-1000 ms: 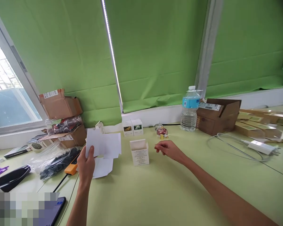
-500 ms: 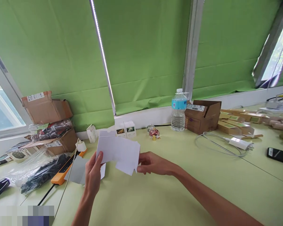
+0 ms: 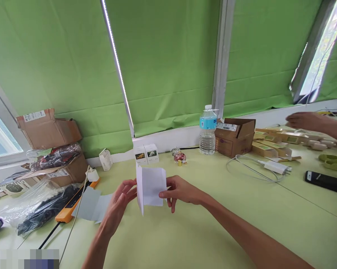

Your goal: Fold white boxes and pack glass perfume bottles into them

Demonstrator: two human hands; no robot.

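A folded piece of white card (image 3: 153, 186) stands raised above the table, bent along a crease into a narrow left panel and a wider right panel. My right hand (image 3: 182, 191) pinches its right edge, with the thumb on the front face and the fingers behind. Just left of the narrow panel is my left hand (image 3: 118, 203), its fingers apart and bent, with the tips at the panel's outer side. Whether those tips press on it is hard to see. A grey-white folded sheet (image 3: 91, 203) lies on the table beyond my left wrist.
Two small picture boxes (image 3: 146, 154), red trinkets (image 3: 180, 157) and a water bottle (image 3: 207, 134) line the back. An orange power strip (image 3: 66, 213) and stacked cartons (image 3: 49, 130) lie left. Rightward are a charger (image 3: 275, 167), a phone (image 3: 325, 182) and another person's hand (image 3: 303, 120).
The card has turned and folded into two panels. My left hand has loosened from its left edge, while my right thumb has come onto its front. Another person's arm has entered at right.
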